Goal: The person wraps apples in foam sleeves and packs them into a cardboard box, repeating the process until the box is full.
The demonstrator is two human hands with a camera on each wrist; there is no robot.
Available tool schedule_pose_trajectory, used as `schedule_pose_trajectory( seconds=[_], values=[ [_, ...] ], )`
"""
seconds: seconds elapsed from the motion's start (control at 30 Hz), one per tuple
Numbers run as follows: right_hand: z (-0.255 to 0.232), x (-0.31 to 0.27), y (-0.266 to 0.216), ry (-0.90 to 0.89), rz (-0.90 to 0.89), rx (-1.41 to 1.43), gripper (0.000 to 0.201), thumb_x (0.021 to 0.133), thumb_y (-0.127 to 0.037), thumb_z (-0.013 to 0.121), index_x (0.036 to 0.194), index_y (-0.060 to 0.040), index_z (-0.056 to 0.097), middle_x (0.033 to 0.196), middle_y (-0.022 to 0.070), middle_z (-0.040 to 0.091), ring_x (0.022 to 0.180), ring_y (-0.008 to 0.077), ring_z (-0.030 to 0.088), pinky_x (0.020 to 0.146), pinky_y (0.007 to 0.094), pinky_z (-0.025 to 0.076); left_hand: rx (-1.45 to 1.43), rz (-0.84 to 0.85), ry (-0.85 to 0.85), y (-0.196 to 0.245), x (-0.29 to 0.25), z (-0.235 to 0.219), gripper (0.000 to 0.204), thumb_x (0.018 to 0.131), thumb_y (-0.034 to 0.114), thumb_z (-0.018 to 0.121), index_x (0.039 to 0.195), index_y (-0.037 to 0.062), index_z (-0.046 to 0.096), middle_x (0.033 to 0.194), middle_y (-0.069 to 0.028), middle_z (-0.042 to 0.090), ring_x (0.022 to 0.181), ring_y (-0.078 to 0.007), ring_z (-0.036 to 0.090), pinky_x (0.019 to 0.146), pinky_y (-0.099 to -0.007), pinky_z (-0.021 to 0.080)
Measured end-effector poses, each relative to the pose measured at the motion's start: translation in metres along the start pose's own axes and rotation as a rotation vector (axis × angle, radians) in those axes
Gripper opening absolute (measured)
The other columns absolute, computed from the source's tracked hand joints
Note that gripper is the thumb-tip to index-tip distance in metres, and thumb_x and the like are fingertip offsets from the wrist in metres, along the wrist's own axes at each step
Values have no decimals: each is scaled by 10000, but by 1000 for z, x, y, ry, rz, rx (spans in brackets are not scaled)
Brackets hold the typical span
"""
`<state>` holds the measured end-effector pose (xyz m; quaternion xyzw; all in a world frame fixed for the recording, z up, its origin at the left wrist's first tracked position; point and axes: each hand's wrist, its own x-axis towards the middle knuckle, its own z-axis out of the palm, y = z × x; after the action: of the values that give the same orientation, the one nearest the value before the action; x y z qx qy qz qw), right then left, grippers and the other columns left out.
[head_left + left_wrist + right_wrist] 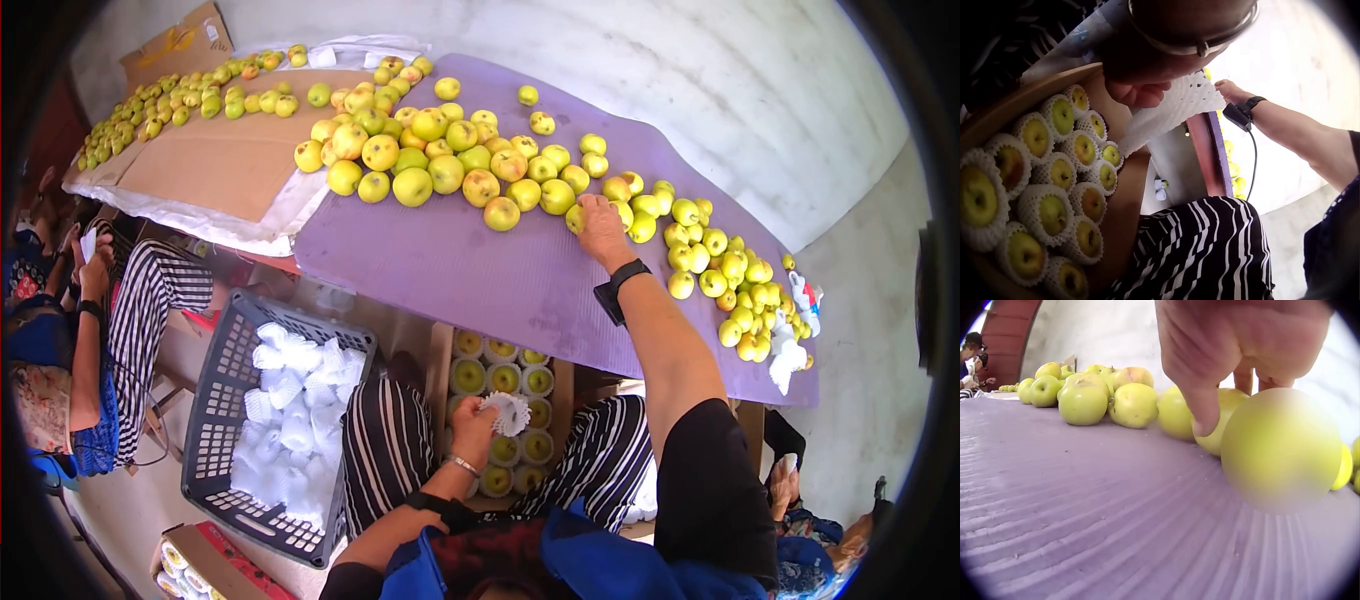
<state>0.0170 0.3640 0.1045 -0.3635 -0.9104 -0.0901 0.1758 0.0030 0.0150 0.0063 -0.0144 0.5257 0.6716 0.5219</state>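
Note:
My right hand [603,230] reaches over the purple mat [450,270] into the row of yellow-green apples. In the right wrist view, its thumb presses the near side of an apple [1230,409] while the other fingers go behind it. A blurred apple [1282,453] sits closer to that camera. My left hand [470,432] pinches a white foam net sleeve [508,413] above the cardboard box [562,400] between my knees. The left wrist view shows the sleeve [1179,103] hanging from the fingers. Inside the box, apples [1054,215] stand in rows, each in its own foam net.
Left of my legs stands a dark plastic crate [210,440] heaped with foam sleeves [295,430]. More apples [150,110] lie on a cardboard sheet [210,180] at the far left. Another carton [240,560] sits on the floor. People are seated at both sides.

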Motion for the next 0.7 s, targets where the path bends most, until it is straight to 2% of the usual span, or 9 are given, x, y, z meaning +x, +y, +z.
schedule_pose_trajectory(
  seconds=[0.17,0.23,0.27,0.33,0.37,0.43,0.6,0.67,0.7],
  values=[
    [-16,-5,-12,66,-122,139,412,617,-101,633,990,-81,459,968,154,495,860,339,489,772,402,409,-6,2,-10,-3,3,0,78,752,71,541,802,58,482,705,-24,557,545,-93,511,432,-219,382],
    [-39,-16,-29,-43,-102,396,402,643,4,565,1015,-76,437,941,119,493,871,259,493,752,332,415,0,7,-9,-6,4,-1,80,752,70,541,804,57,482,705,-24,557,543,-92,509,431,-219,381],
    [-38,-23,-32,-45,-102,396,402,643,4,565,1015,-76,437,941,119,493,871,259,493,752,332,415,-1,4,-2,-5,4,-1,79,752,69,540,805,57,482,703,-23,556,542,-92,508,430,-217,381],
    [-39,-40,-38,-361,208,1089,465,663,14,560,1098,-77,423,944,68,485,871,176,487,743,286,420,-3,-2,5,-5,4,-1,78,752,68,538,805,56,482,700,-22,554,541,-92,507,429,-215,381],
    [-41,-50,-40,-363,210,1088,465,663,14,560,1098,-77,423,944,68,485,871,176,487,743,286,420,1,-1,3,-5,4,-1,74,754,70,536,803,58,483,698,-22,553,539,-92,507,428,-214,382],
    [-51,-70,-47,-516,300,1368,531,669,31,549,1164,-90,399,973,44,477,873,128,473,743,265,421,6,-7,1,-5,4,-1,69,756,71,535,800,59,483,697,-22,552,538,-92,507,428,-213,383],
    [-46,-90,-33,-531,179,1174,527,681,13,531,1184,-82,404,1018,43,494,898,127,479,742,254,425,59,2,49,-8,7,-6,58,758,81,532,785,61,486,690,-21,548,536,-95,507,427,-218,386],
    [-59,-89,-34,-499,145,852,495,699,-79,571,1167,-51,413,1024,71,513,895,168,506,754,272,428,53,1,52,-9,8,-6,58,758,82,532,784,61,485,689,-21,546,538,-96,507,429,-219,386],
    [-67,-89,-39,-496,146,850,495,699,-79,571,1167,-51,413,1024,71,513,895,168,506,754,272,428,45,2,58,-10,9,-6,59,758,83,532,784,60,483,688,-21,544,540,-97,506,430,-219,386]
  ],
)
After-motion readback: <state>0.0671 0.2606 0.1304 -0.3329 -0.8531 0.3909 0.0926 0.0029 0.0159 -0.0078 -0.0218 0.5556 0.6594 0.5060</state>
